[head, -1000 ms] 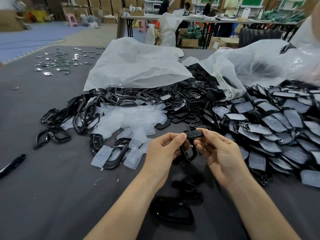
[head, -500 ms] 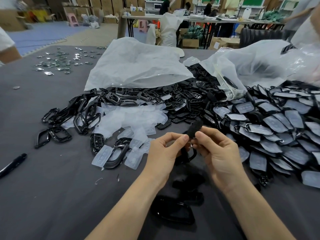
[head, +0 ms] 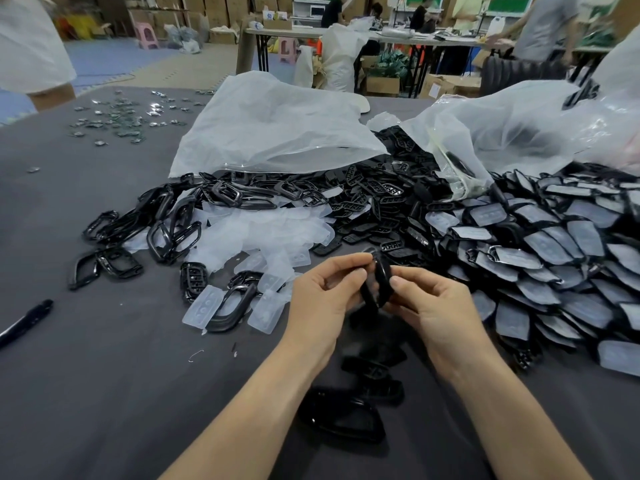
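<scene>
Grey table (head: 104,393) — black parts (head: 381,216), workshop behind

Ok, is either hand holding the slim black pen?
No, the slim black pen lies alone on the grey table; the left hand and right hand pinch a black oval plastic part.

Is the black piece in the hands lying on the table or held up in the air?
Held up. Both the left hand and the right hand pinch the black piece above the grey table.
</scene>
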A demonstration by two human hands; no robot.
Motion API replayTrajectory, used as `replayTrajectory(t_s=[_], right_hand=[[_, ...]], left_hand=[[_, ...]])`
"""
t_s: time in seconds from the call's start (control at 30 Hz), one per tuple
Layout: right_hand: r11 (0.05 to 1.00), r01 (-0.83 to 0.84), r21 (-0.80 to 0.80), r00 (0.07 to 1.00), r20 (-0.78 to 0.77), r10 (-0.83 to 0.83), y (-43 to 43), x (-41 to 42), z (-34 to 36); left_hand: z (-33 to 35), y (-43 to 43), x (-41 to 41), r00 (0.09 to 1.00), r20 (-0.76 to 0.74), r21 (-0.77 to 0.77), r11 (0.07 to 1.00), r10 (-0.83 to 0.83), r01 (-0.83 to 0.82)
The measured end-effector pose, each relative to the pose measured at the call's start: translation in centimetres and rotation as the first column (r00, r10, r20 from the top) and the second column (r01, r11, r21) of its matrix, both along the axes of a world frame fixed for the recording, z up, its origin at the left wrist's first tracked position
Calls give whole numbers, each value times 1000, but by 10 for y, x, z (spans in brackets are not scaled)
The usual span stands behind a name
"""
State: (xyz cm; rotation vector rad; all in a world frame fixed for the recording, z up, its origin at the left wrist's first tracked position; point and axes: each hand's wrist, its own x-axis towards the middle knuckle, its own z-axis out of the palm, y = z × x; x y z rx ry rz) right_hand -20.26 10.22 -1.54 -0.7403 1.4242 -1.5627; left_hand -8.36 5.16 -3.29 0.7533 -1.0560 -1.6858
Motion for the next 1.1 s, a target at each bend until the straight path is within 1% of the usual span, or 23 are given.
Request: replayTrajectory(t_s=[0.13,0.27,0.37,0.47,0.6,0.73,0.8,0.87,0.93,1.03,1.1], right_hand=[[998,-60,-1,990,130,60,0,0,1],[993,-119,-5,977,176,118,0,0,2],[990,-143,-8,980,137,143,1,-1,2],[989,-143,-23,986,87,145,3,0,2],[991,-123,-60,988,82,128,3,0,0],[983,-145,-112,986,71,153,3,2,3],[982,-126,-144,992,3,128,3,1,6],[982,-107,-153,987,-136,87,3,-3,7],[983,-116,-144,958,-279,72,3,-7,7],[981,-105,-161,887,-461,20,3,-11,6],[974,-118,-196,801,-598,-23,4,-13,5]], left_hand=[[1,0,0,996,84,-61,998,26,-21],[1,-1,-1,998,65,-40,999,20,-17],[1,-1,0,999,51,-31,999,8,-6],[1,1,0,998,62,-60,998,10,-7],[2,2,0,997,80,-116,993,24,-15],[-1,0,1,999,38,-50,999,0,2],[-3,-1,1,996,84,-55,998,15,-10],[-1,-1,2,993,118,-67,998,-2,10],[0,-1,1,997,71,-31,999,-41,44],[0,-2,0,996,8,15,996,-87,86],[1,-2,1,991,-34,48,990,-133,134]])
